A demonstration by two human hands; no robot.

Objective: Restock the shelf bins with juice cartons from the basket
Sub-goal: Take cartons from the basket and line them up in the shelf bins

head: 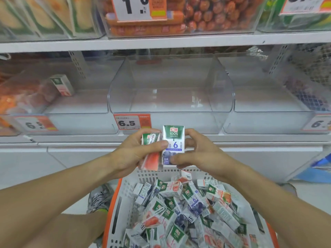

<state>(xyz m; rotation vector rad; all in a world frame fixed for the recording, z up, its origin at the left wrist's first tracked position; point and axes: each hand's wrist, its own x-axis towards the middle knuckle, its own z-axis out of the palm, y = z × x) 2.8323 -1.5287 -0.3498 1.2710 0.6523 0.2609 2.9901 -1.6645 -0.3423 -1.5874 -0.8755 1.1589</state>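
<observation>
My left hand (132, 153) grips a red-and-white juice carton (151, 159), its thumb also lying across the face of a blue-labelled carton (173, 138). My right hand (198, 151) holds that blue carton upright from the right side and bottom. Both cartons are held together in front of the shelf edge, just below a clear bin (170, 97) that has nothing in it. Under my hands stands a white basket with an orange rim (118, 208), holding several small juice cartons (180, 210) lying jumbled.
A clear bin at left (80, 104) holds one red carton (62, 85) leaning at its back. Another clear bin (268, 111) sits at right. Price tags (131, 122) hang on the shelf edge. Bins of sausages (179, 18) fill the shelf above. A shoe (99, 197) stands left of the basket.
</observation>
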